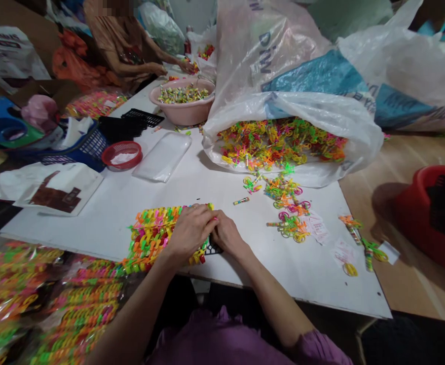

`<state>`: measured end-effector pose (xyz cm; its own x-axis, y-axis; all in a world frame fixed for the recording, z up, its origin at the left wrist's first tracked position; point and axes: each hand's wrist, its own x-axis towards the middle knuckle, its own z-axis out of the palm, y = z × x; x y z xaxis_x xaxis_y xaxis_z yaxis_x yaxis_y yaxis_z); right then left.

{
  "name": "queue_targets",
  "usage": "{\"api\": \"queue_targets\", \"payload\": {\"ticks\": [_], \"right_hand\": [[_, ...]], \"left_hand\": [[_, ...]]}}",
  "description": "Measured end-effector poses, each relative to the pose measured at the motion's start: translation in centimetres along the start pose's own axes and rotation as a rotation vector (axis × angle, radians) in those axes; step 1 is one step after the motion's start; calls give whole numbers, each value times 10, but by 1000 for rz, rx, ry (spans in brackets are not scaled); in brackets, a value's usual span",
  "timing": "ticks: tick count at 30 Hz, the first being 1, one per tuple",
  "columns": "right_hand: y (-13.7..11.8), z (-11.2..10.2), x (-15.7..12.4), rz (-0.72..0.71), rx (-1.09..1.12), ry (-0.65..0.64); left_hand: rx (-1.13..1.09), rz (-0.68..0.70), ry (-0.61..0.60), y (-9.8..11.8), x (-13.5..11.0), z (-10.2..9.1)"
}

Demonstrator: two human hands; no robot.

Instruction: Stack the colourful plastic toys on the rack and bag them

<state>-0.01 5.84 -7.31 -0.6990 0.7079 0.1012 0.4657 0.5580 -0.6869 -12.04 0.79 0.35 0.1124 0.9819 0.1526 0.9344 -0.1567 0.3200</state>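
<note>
My left hand (192, 227) lies over the right part of a block of bright plastic toys (148, 233), set close together in rows. Its fingers are bent towards my right hand (228, 234), and the thumb meets that hand's fingertips. The right hand is closed at the right end of the rows, beside a bare bit of black mesh tray (213, 247). Something small and pink shows between the fingertips; the hands cover most of it. A loose candy-filled tube (241, 201) lies just beyond my right hand.
A large open sack (294, 172) spills colourful toys (283, 142) onto the white table (222, 182). A pink basin (184, 112), red basket (121, 155) and clear plastic bag (163, 157) stand or lie further back. Packed bags (81, 304) lie below left. Another person (119, 45) works at the far end.
</note>
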Motion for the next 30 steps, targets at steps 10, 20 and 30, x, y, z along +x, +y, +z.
{"api": "queue_targets", "payload": {"ticks": [10,20,30], "right_hand": [[2,1,-3,24,-28,18],[7,-5,9,-59,-107,-111],[83,-148,73,126,-663,-36]], "left_hand": [[146,-39,153,3,-2,16],[-7,3,164,-29,-10,31],[10,-35,200,-26,-14,21]]}}
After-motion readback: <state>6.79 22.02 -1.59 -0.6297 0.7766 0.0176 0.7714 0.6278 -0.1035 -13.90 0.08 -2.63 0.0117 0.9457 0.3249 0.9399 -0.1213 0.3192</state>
